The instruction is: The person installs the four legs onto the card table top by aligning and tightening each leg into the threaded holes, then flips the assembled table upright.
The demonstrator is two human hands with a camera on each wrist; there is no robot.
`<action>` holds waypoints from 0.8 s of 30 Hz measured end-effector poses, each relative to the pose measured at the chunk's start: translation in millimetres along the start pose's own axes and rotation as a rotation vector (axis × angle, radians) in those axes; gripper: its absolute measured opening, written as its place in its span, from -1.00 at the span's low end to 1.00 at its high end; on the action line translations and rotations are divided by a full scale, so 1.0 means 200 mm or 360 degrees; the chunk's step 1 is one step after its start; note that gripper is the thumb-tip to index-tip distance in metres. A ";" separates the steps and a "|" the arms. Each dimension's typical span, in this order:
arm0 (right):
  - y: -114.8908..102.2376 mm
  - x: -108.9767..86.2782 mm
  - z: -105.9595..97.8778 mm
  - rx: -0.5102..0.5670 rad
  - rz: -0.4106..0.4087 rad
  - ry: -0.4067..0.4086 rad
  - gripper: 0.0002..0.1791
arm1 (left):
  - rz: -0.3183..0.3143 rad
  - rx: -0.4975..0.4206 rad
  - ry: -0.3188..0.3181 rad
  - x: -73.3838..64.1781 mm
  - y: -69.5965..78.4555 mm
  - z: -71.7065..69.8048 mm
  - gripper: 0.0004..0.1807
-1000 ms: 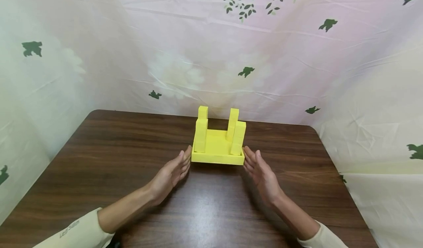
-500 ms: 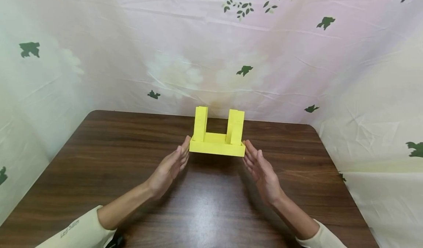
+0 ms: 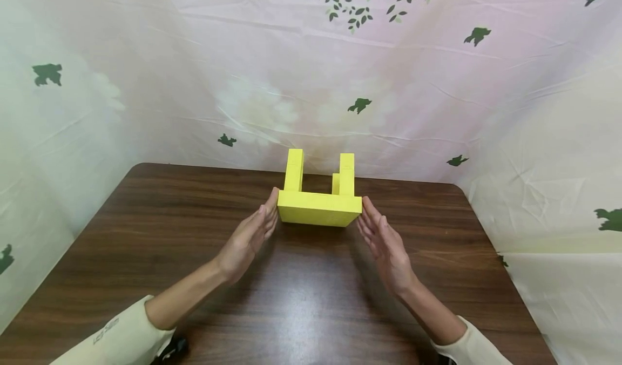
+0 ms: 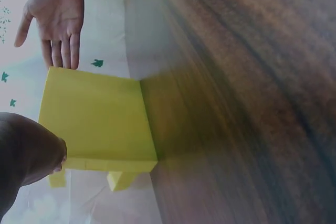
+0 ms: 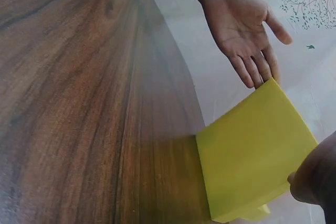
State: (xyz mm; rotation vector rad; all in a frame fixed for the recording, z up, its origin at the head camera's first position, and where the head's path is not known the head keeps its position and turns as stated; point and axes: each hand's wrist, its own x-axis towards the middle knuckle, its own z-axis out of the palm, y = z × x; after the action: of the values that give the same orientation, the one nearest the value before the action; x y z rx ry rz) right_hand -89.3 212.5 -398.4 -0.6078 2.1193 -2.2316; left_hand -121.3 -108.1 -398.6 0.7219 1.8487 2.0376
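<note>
A yellow tray-like base with upright block legs [image 3: 319, 208], like a small upturned table, is tipped up between my hands. Its flat underside [image 4: 94, 114] faces me, and the legs point to the back wall. My left hand [image 3: 248, 243] presses straight fingers on its left side. On the opposite side, the straight fingers of my right hand [image 3: 389, 251] press its right edge. In the right wrist view the underside [image 5: 257, 153] shows as a plain square, its lower edge close over the table. The inside of the tray is hidden from the head view.
A dark brown wooden table [image 3: 301, 300] lies below. Behind it and at both sides hangs a pale cloth [image 3: 272, 100] with printed green birds and leaves. A small black object [image 3: 174, 349] shows by the left sleeve.
Between my hands the yellow piece has tipped away from me, its front edge rising and its underside coming into view. Both hands have moved slightly up and forward with it.
</note>
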 end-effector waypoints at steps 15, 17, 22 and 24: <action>0.00 0.03 0.00 -0.0005 0.0043 0.0042 -0.21 | -0.0044 -0.0007 0.0030 0.05 -0.01 -0.02 -0.21; 0.01 0.03 0.00 -0.0036 0.0085 0.0080 -0.24 | -0.0053 0.0016 0.0059 0.05 -0.01 -0.02 -0.22; 0.04 0.05 -0.01 -0.0213 0.0163 0.0237 -0.27 | -0.0100 0.0173 0.0283 0.05 -0.02 -0.02 -0.29; 0.07 0.05 -0.02 -0.0240 0.0167 0.0298 -0.28 | -0.0114 0.0238 0.0392 0.05 -0.03 -0.02 -0.28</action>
State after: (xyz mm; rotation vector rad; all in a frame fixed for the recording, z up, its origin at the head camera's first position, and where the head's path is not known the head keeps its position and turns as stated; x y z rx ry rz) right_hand -103.6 213.2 -408.4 -0.2915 2.3627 -2.1650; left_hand -131.9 -105.2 -402.7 0.4490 2.1480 2.0356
